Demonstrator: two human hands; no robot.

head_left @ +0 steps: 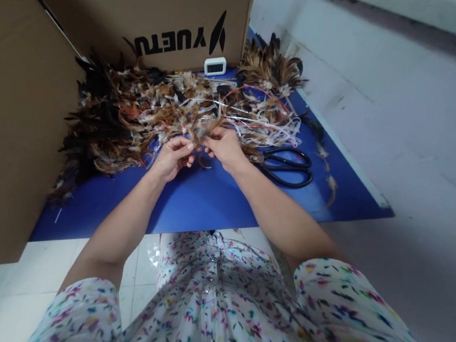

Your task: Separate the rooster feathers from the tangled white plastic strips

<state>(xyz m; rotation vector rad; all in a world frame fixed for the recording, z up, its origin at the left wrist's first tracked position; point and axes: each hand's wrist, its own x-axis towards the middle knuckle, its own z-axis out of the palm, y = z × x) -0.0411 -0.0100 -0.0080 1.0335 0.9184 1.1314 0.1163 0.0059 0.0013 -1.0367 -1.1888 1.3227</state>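
Both my hands meet over the near edge of a wide pile of brown and black feathers (171,95). Between them is a small tuft of brownish feathers (200,132). My left hand (174,155) pinches its lower end between thumb and fingers. From the other side, my right hand (223,146) closes its fingertips on the same tuft. Exactly where each fingertip grips is too small to make out. Just right of my right wrist lie black-handled scissors (286,165), their blades partly hidden by feathers and my hand.
The blue table (206,207) carries white and pink strips (274,129), a white digital clock (215,67) and another feather bunch (270,66) at the back right. Loose feathers (326,162) trail along the right. Cardboard boxes (107,1) stand behind and left; a wall (388,114) bounds the right.
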